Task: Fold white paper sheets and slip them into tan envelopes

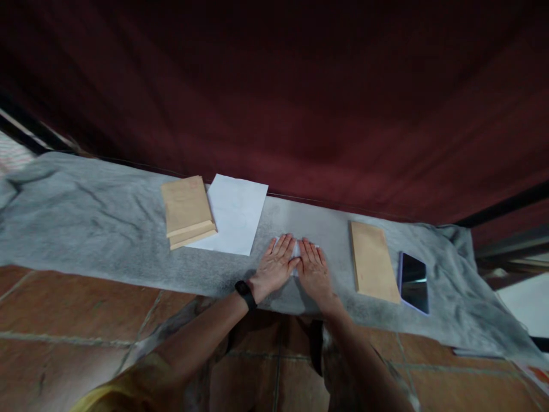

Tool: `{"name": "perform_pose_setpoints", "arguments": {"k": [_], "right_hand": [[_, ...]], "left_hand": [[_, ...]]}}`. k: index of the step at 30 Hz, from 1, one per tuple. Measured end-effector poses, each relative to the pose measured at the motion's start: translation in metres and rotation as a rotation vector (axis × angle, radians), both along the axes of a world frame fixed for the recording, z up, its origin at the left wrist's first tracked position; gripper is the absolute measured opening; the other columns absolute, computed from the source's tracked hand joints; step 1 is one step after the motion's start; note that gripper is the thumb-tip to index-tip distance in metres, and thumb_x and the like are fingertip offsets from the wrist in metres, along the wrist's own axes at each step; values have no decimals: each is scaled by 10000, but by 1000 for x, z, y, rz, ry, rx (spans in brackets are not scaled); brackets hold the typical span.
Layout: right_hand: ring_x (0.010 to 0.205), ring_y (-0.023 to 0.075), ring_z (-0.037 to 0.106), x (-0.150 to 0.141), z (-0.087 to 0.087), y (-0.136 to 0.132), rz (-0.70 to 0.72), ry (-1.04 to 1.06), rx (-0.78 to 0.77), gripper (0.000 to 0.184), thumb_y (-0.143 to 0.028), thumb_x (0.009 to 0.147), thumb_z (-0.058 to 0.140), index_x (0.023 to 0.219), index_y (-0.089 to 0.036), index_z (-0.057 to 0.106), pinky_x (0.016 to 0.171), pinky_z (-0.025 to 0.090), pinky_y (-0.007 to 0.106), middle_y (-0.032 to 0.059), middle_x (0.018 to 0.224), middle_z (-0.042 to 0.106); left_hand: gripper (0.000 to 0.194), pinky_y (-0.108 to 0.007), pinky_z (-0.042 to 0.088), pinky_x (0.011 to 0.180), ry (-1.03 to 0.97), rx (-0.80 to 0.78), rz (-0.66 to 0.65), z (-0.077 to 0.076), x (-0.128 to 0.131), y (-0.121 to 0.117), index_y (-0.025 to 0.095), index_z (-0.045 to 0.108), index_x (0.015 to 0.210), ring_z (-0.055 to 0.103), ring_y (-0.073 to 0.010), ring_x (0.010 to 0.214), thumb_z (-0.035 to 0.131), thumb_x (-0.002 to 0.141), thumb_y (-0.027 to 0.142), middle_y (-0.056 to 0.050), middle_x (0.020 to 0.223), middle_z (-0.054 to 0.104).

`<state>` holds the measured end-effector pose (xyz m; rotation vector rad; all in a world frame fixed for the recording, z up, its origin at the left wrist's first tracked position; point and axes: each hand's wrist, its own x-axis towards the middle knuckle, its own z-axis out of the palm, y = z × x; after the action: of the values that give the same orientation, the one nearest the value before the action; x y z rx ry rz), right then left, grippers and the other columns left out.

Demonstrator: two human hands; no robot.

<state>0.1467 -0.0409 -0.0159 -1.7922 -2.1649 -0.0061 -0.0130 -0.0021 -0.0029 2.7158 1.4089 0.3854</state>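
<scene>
- The left hand [277, 264] lies flat, palm down, on a small piece of white paper [295, 252]; its fingers are straight and held fairly close together, with the thumb pointing toward the other hand.
- The right hand [314, 269] is also palm down on that paper, its fingers straight and only slightly apart. The two thumbs are near each other; whether they touch, I cannot tell.
- The small piece of white paper is mostly covered by the hands, showing between them and just past the fingertips. It lies on a gray cloth [291, 220], in front of the person.
- A black wristband [245, 293] is around the left wrist.
- Toward the left, a stack of brown envelopes [185, 203] partly overlaps larger white paper [238, 212], both on the gray cloth.
- To the right of the hands, a brown packet [374, 261] lies flat, and a phone [414, 282] with a dark screen and a purple edge lies just beside it.
- A dark red curtain [300, 126] hangs beyond the cloth, and reddish floor tiles [77, 309] show on the near side.
</scene>
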Motion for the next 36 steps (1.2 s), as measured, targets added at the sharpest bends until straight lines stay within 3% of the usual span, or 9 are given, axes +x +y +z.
{"name": "perform_pose_setpoints", "arguments": {"k": [5,14,25,29,36], "right_hand": [[1521,274,327,6,1,-4,-15,-29,-1,540,-229,1049,330,1575,-109,361,1239,249,501,144,1625,380],[1517,286,332,19,1,-6,-61,-22,-4,554,-330,1077,316,1577,-95,352,1234,256,494,151,1631,364],[1460,344,422,27,-6,-11,-192,9,97,554,-344,1071,326,1553,-82,395,1196,299,570,207,1580,432],[1479,351,392,25,-3,-10,-230,39,125,569,-357,1068,335,1534,-39,404,1193,303,592,246,1574,425],[1526,249,324,8,7,-4,-12,122,18,556,-331,1072,268,1545,-70,400,1231,321,483,175,1614,393]], "left_hand": [[641,-469,196,1276,6,19,-12,-2,-3,0,95,381,1551,235,-256,1558,314,1065,507,-155,1652,328],[647,-489,233,1259,18,17,25,-3,-4,-2,109,362,1565,240,-280,1556,346,1055,507,-177,1650,319],[660,-501,217,1263,28,-4,45,0,-2,-4,109,375,1560,247,-297,1553,358,1047,524,-183,1656,300],[641,-524,223,1256,31,-15,72,1,1,-5,130,398,1552,252,-309,1550,383,1040,514,-174,1652,314],[568,-525,211,1259,48,18,53,2,4,-8,151,392,1557,277,-289,1544,393,1029,360,-144,1639,361]]}}
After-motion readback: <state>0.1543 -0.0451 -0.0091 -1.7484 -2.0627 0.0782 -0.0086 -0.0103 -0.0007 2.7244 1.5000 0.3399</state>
